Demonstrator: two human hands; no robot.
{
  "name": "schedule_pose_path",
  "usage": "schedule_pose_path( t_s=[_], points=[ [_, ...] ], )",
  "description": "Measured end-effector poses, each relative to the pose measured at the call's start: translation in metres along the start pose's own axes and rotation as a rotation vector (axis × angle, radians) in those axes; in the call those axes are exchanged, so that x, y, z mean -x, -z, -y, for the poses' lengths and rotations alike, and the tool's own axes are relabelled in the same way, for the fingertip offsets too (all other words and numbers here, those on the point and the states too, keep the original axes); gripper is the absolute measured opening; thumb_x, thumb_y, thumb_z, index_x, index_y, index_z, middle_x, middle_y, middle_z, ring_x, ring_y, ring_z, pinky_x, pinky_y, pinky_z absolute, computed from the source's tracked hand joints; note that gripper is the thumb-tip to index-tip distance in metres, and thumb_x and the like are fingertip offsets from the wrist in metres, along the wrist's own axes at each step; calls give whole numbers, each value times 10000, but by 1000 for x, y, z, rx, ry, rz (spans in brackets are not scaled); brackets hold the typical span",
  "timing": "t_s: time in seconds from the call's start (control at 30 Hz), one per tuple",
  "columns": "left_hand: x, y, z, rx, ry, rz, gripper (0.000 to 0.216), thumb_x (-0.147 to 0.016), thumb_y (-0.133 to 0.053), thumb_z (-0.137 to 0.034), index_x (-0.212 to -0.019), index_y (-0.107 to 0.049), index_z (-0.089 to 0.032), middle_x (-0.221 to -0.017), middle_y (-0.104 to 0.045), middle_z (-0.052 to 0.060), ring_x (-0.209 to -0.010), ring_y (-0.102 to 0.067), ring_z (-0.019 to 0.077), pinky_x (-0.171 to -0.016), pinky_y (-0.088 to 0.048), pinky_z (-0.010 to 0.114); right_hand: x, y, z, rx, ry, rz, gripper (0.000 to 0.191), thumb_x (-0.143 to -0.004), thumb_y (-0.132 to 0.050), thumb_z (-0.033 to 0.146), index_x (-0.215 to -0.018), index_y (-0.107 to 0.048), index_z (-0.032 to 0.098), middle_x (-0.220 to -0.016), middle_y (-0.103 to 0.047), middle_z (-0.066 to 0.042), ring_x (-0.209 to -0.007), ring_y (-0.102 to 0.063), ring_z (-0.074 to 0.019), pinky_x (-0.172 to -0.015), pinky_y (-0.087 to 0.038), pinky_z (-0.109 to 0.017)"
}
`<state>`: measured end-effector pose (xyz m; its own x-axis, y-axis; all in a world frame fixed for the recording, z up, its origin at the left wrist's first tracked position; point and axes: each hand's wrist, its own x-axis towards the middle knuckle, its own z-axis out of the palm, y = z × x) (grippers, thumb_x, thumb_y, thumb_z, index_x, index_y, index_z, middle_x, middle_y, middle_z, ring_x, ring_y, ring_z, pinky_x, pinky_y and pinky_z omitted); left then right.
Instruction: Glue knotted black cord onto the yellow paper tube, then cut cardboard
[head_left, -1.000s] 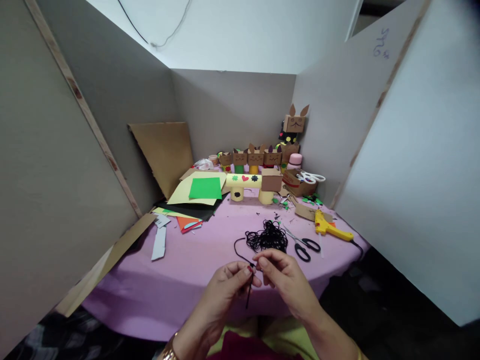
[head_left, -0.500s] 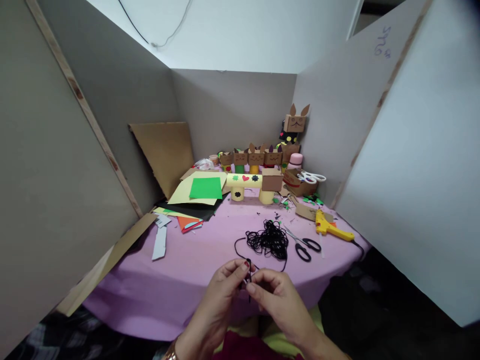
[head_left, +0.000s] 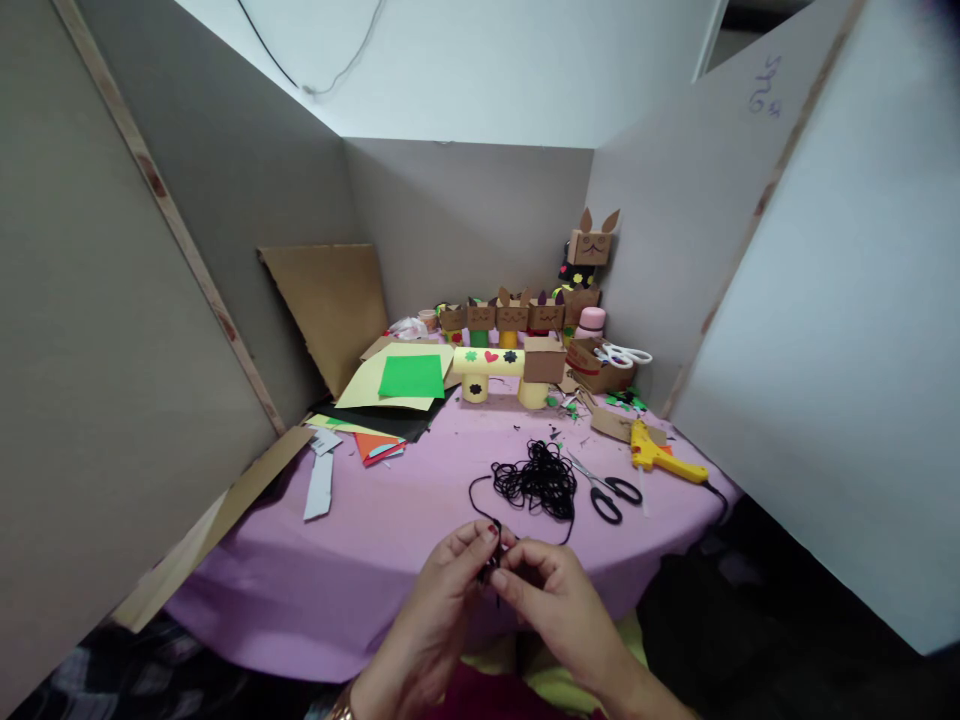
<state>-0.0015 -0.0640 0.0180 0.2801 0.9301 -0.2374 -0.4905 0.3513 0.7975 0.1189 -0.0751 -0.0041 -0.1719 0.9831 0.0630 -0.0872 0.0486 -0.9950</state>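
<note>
Between my two hands, just past the table's front edge, is a stretch of black cord (head_left: pixel 498 528). My left hand (head_left: pixel 456 575) pinches it between thumb and fingers. From the right, my right hand (head_left: pixel 551 590) has thumb and fingertips closed on the cord a little lower, close to the left fingertips. The fingers partly hide how the cord is looped there. A loose tangled heap of black cord (head_left: pixel 536 482) lies on the table beyond, and strands run from it toward my hands. Black-handled scissors (head_left: pixel 606 490) rest open-bladed beside the heap.
A yellow glue gun (head_left: pixel 667 457) lies at the right. Behind stands a pale yellow paper-tube animal (head_left: pixel 491 362) with a cardboard box head; several cardboard cat figures (head_left: pixel 513 315) line the back. Coloured paper sheets (head_left: pixel 411 377) are stacked left. Grey panels (head_left: pixel 465 210) enclose the table.
The cord between my fingers has shifted slightly, looking more bunched at the fingertips. Both hands stay in nearly the same place; nothing on the table has moved.
</note>
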Motion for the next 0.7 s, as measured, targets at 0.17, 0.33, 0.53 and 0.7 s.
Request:
schedule_pose_path(
  t_s=[0.17, 0.33, 0.53, 0.7],
  points=[
    [-2, 3, 2, -19, -7, 26, 172, -663, -717, -295, -676, -619, -154, -686, -604, -4, -627, -495, 97, -607, -370, 203, 0, 0, -2, 38, 17, -3, 237, -723, -661, 361, -640, -623, 142, -567, -517, 36, -541, -414, -96, -509, -334, -209],
    [-2, 6, 3, -168, -68, 40, 211, -687, -686, -331, -635, -556, -172, -611, -530, -35, -582, -418, 97, -572, -319, 207, 0, 10, 0, 157, 79, 16, 227, -706, -680, 360, -645, -637, 145, -592, -563, 17, -559, -465, -116, -529, -359, -228],
    [2, 1, -3, -431, -158, 32, 305, -714, -633, -383, -532, -498, -178, -546, -418, -50, -569, -327, 110, -564, -273, 220, -3, 29, 21, 225, 169, -114, 201, -783, -608, 365, -801, -684, 180, -709, -591, -14, -611, -489, -134, -556, -377, -247],
    [4, -2, -6, -455, -148, 19, 281, -719, -634, -370, -536, -532, -181, -554, -446, -47, -583, -360, 117, -588, -291, 226, -4, 30, 27, 291, 182, -86, 160, -775, -615, 323, -767, -668, 172, -689, -573, -16, -634, -483, -146, -572, -366, -262]
  ],
)
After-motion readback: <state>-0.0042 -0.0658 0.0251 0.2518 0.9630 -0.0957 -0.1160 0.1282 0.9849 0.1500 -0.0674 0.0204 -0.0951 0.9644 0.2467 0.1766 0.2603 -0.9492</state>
